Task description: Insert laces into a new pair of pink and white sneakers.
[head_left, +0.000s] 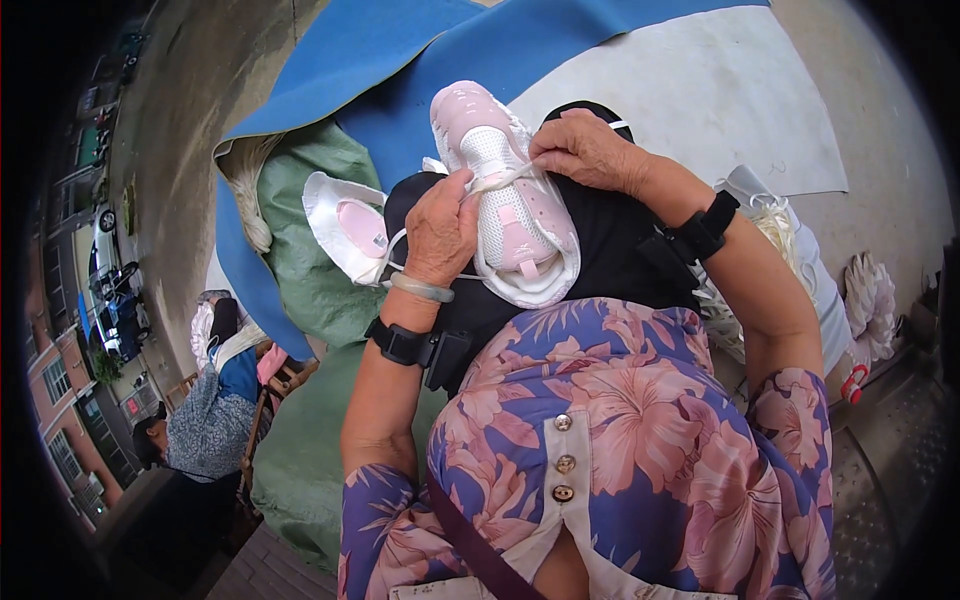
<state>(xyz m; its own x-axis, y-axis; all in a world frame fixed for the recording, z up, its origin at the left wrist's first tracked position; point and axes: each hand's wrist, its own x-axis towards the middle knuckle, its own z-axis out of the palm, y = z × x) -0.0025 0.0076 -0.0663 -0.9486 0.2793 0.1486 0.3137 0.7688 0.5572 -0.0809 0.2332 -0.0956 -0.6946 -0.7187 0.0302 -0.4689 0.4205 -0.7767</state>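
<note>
A pink and white sneaker [510,225] rests on my black-clad lap, its toe pointing away from me. Across its tongue runs a white shoelace [505,179]. My left hand [440,228] is closed on the lace at the shoe's left side. On the other side, my right hand [588,150] pinches the lace between thumb and fingers. A second white shoe [335,222] with a pink insole lies to the left of my left hand, and a strand of lace runs from it toward the sneaker.
Green sacking [320,265] bulges on the left. Blue sheeting [390,75] and a white sheet [700,90] lie beyond my knees. Bundled white laces [772,222], pale pink shoes [868,305] and a red-handled tool [854,384] are at right. Another person [205,425] sits at far left.
</note>
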